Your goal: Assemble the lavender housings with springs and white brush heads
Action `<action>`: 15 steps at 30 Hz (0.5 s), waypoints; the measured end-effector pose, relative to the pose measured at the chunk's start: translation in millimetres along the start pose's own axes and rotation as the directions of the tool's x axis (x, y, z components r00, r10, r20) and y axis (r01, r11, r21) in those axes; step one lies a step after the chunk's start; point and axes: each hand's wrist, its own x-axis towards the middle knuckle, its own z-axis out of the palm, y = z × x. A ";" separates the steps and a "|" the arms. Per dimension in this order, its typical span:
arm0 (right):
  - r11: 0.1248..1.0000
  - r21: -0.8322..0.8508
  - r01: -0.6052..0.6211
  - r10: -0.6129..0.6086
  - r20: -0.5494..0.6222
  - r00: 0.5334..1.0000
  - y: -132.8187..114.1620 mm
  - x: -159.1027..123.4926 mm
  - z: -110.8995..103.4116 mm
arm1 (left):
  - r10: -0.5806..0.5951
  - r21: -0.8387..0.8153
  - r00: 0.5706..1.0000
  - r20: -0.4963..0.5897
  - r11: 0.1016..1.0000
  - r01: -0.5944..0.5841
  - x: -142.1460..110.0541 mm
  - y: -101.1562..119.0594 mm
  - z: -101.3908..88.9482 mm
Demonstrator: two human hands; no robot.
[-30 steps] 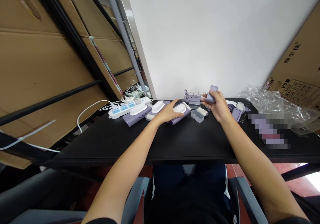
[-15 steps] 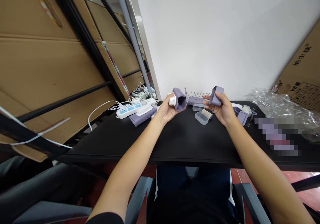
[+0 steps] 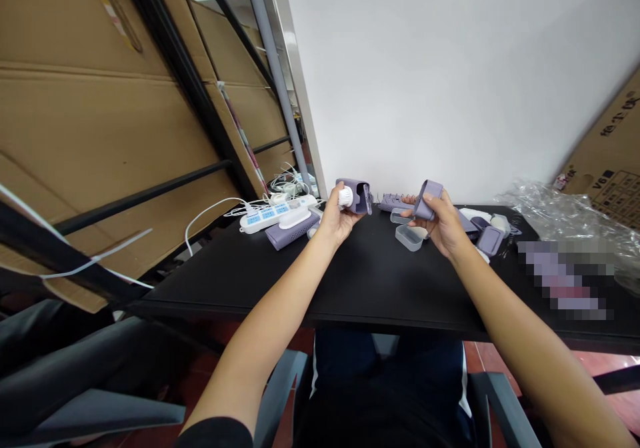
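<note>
My left hand (image 3: 340,225) is closed around a hollow purple housing (image 3: 358,195) with a white ribbed knob (image 3: 345,197) on its near side. The housing's dark opening faces right. In my right hand (image 3: 444,225) is a purple open-ended sleeve (image 3: 429,199), tilted and gripped at its lower right. A gap separates the two parts, both held above the black table. Beneath and between them lie a clear plastic box (image 3: 409,237) and another purple piece (image 3: 395,203) with a coiled wire, partly hidden behind my right fingers.
On the left, a white power strip (image 3: 267,216) with tangled cables lies beside a purple perforated part (image 3: 290,229). More purple pieces (image 3: 490,238) sit right of my right hand. Crumpled clear plastic (image 3: 555,211) and a cardboard box (image 3: 610,148) stand farther right. A white wall (image 3: 425,68) rises behind.
My left hand has turned the purple housing so its opening points more to the right. The right hand's sleeve has tilted and shifted slightly. The whole view has swung a little left.
</note>
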 end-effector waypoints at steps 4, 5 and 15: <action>0.999 -0.020 0.034 -0.034 -0.032 0.999 3.0 -0.8 3.5 | 0.059 -0.016 0.997 -0.055 0.998 -0.060 -0.6 -6.4 -0.9; 0.999 -0.029 0.038 -0.039 -0.040 0.998 3.9 -1.1 4.8 | 0.064 -0.015 0.996 -0.067 0.998 -0.065 -1.0 -8.1 -1.1; 0.994 -0.106 0.003 -0.008 -0.049 0.999 11.2 -5.0 14.5 | 0.164 -0.004 0.976 -0.140 0.986 -0.167 -3.3 -11.4 -1.4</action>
